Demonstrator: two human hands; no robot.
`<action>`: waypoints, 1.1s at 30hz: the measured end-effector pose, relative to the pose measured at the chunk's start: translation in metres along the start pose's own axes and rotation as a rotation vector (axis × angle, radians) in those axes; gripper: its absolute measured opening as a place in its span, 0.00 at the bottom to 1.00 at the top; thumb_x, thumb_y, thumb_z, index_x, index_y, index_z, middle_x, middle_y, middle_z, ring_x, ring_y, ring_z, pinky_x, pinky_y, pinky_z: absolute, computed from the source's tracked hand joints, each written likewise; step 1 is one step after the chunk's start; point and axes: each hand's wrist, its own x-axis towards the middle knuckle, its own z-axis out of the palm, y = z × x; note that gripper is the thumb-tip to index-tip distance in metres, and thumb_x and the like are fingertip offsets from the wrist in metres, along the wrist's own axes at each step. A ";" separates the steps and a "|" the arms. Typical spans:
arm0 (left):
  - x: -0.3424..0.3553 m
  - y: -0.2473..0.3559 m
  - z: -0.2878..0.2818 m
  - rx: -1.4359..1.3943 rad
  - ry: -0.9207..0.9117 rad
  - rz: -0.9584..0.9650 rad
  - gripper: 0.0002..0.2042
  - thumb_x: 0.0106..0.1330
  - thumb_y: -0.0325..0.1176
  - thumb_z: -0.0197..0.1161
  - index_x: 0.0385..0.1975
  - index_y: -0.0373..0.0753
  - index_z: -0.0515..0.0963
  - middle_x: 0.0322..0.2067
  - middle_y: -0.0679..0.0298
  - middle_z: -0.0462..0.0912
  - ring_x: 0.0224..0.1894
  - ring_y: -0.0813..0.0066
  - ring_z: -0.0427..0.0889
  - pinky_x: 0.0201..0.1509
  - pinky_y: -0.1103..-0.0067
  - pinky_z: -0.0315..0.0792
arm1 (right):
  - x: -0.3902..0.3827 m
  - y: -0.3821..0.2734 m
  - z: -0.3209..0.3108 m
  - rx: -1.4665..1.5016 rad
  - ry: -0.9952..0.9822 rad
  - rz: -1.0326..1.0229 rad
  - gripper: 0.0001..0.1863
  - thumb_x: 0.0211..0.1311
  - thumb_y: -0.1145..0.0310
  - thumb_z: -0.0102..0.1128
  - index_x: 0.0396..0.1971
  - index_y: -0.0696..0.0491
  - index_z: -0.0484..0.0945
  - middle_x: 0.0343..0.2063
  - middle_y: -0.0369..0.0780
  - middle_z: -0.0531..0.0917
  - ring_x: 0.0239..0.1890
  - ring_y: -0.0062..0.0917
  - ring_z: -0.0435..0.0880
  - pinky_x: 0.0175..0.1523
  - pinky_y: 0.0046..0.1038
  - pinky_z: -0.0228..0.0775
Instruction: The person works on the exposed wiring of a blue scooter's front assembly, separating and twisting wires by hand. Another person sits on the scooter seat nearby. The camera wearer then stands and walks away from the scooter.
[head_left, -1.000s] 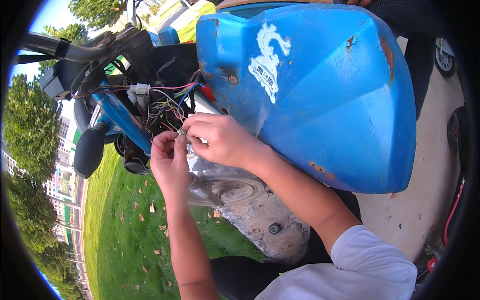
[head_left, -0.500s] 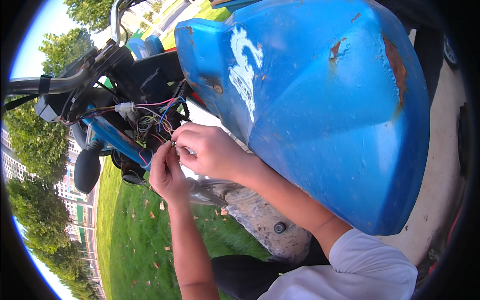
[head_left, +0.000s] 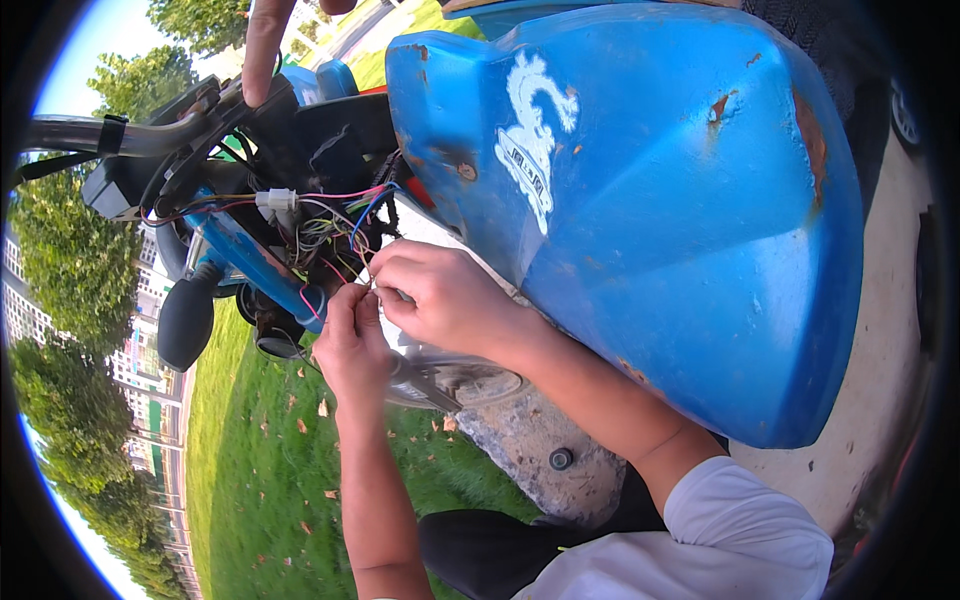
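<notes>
We had our left hand (head_left: 352,345) and right hand (head_left: 440,295) nearly fingertip to fingertip, thumb and forefinger of each pinched closed on what looked like thin wire (head_left: 371,284), probably because so slight a piece needed steadying from both sides; its end was too hidden to tell. It lay just below the wire bundle (head_left: 325,232), left of the big blue panel (head_left: 640,220), likely held there because the strands reached little further. The white connector (head_left: 277,200) hung above, apart from our fingers. Another person's finger (head_left: 262,60) pointed down near the handlebar (head_left: 75,134), well apart from our hands.
</notes>
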 end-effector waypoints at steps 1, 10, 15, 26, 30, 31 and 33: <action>0.000 0.001 0.000 0.020 -0.021 -0.016 0.05 0.66 0.24 0.64 0.40 0.37 0.78 0.26 0.58 0.83 0.23 0.70 0.81 0.28 0.77 0.74 | 0.001 0.000 0.000 -0.017 -0.004 -0.006 0.03 0.52 0.78 0.62 0.26 0.60 0.76 0.35 0.41 0.83 0.30 0.36 0.82 0.34 0.32 0.75; -0.022 0.016 -0.017 -0.056 -0.023 -0.135 0.18 0.63 0.21 0.63 0.53 0.34 0.76 0.45 0.53 0.83 0.40 0.62 0.85 0.38 0.74 0.78 | 0.012 -0.025 -0.005 -0.244 0.070 -0.114 0.13 0.47 0.66 0.73 0.33 0.54 0.83 0.38 0.36 0.81 0.45 0.33 0.78 0.51 0.37 0.67; -0.044 0.029 -0.036 0.041 -0.087 0.071 0.16 0.59 0.20 0.63 0.48 0.32 0.79 0.47 0.52 0.81 0.48 0.54 0.79 0.54 0.67 0.71 | 0.028 -0.045 0.016 -0.409 -0.005 -0.132 0.15 0.45 0.57 0.74 0.27 0.51 0.83 0.30 0.36 0.78 0.40 0.30 0.75 0.44 0.35 0.60; -0.036 0.014 -0.082 -0.281 0.108 -0.368 0.10 0.72 0.27 0.58 0.47 0.30 0.80 0.44 0.61 0.84 0.41 0.79 0.79 0.49 0.81 0.73 | 0.060 -0.019 0.036 -0.247 0.336 -0.010 0.10 0.57 0.70 0.65 0.19 0.54 0.76 0.20 0.43 0.78 0.25 0.43 0.79 0.29 0.41 0.70; -0.017 0.017 -0.081 -0.366 0.163 -0.382 0.14 0.72 0.30 0.59 0.51 0.28 0.79 0.48 0.59 0.84 0.39 0.80 0.79 0.46 0.81 0.75 | 0.069 -0.013 0.034 -0.188 0.340 0.092 0.08 0.58 0.69 0.63 0.23 0.55 0.77 0.23 0.45 0.79 0.26 0.43 0.81 0.30 0.42 0.73; -0.012 0.018 -0.079 -0.392 0.169 -0.383 0.14 0.72 0.31 0.60 0.51 0.28 0.78 0.48 0.59 0.83 0.39 0.80 0.79 0.45 0.81 0.75 | 0.069 -0.012 0.033 -0.170 0.354 0.098 0.08 0.58 0.69 0.63 0.24 0.55 0.77 0.23 0.45 0.79 0.26 0.44 0.81 0.30 0.42 0.73; -0.003 0.020 -0.077 -0.417 0.186 -0.390 0.16 0.72 0.32 0.60 0.52 0.28 0.78 0.49 0.57 0.83 0.40 0.80 0.79 0.44 0.81 0.76 | 0.068 -0.012 0.031 -0.141 0.367 0.107 0.08 0.58 0.69 0.63 0.23 0.55 0.77 0.23 0.45 0.79 0.25 0.44 0.81 0.29 0.42 0.73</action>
